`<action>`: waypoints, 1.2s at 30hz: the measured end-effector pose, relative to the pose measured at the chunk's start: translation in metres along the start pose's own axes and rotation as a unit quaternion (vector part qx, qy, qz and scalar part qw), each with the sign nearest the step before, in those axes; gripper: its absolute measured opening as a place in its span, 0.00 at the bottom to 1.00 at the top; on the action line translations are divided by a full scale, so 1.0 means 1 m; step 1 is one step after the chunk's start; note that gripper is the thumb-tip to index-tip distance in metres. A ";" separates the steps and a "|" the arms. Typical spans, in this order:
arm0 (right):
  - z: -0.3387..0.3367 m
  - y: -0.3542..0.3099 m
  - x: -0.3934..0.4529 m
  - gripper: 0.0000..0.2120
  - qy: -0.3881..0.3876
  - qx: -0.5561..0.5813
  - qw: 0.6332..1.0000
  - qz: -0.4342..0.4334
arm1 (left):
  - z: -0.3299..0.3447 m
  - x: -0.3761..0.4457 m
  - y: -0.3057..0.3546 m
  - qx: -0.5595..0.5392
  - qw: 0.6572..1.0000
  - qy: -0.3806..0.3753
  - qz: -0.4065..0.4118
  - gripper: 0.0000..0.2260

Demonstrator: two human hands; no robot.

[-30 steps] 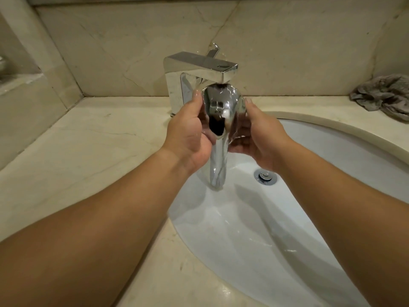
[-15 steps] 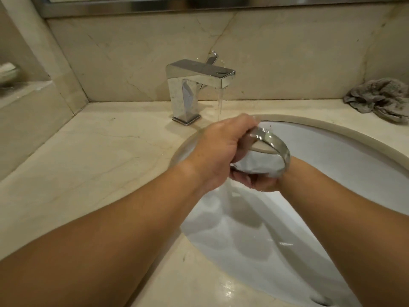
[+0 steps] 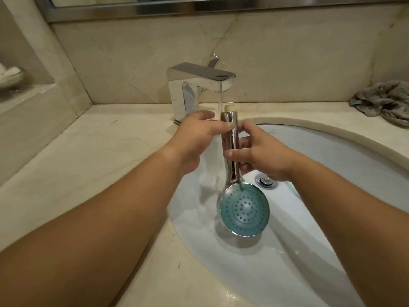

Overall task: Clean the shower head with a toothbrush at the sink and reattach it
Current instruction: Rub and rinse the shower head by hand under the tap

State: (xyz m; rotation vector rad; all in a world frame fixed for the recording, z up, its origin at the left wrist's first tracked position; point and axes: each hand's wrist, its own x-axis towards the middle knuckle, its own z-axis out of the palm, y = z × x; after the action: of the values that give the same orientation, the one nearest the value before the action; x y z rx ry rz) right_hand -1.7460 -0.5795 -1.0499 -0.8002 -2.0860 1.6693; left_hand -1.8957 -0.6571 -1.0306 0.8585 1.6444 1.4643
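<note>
The chrome shower head [image 3: 244, 209] hangs upside down over the white sink [image 3: 332, 135], its round blue-green nozzle face toward me and its handle end up by the running water. My right hand [image 3: 263, 154] grips the handle at mid-length, thumb across the front. A thin pale-green stick [image 3: 240, 185], apparently the toothbrush, pokes out below that hand onto the top of the face. My left hand [image 3: 197, 138] reaches in from the left, and its straight fingertips touch the upper handle.
The square chrome faucet [image 3: 199, 79] runs a stream [image 3: 220, 100] onto the handle. The drain plug [image 3: 265, 181] sits just behind my right wrist. A crumpled grey rag [image 3: 382, 100] lies on the counter at the back right. A marble ledge holds a blurred white object [image 3: 8, 76] at far left.
The shower head was flipped: its face had been held up near the spout, and now it hangs low facing me with the handle up. My right hand shifted onto the handle.
</note>
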 end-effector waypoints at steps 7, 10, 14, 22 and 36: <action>0.008 0.002 0.002 0.26 0.017 -0.094 0.995 -0.036 | 0.004 0.009 0.010 -0.053 0.994 -0.082 0.043 0.19; 0.008 0.004 0.007 0.32 0.024 -0.109 0.993 -0.045 | 0.005 0.015 0.009 -0.056 0.991 -0.105 0.060 0.23; 0.009 0.007 0.015 0.33 0.045 -0.122 0.990 -0.047 | 0.007 0.020 0.006 -0.062 0.990 -0.100 0.083 0.21; 0.013 0.018 0.030 0.27 0.067 -0.115 0.990 -0.048 | 0.001 0.025 0.000 -0.118 0.983 -0.097 0.098 0.19; 0.014 0.020 0.028 0.27 0.098 -0.119 0.986 -0.057 | 0.002 0.021 -0.001 -0.113 0.984 -0.093 0.105 0.16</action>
State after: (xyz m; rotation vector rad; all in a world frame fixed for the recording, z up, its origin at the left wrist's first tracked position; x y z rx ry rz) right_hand -1.7721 -0.5701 -1.0753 -0.8621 -2.1709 1.2437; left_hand -1.9039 -0.6378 -1.0341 1.0284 1.2533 1.6241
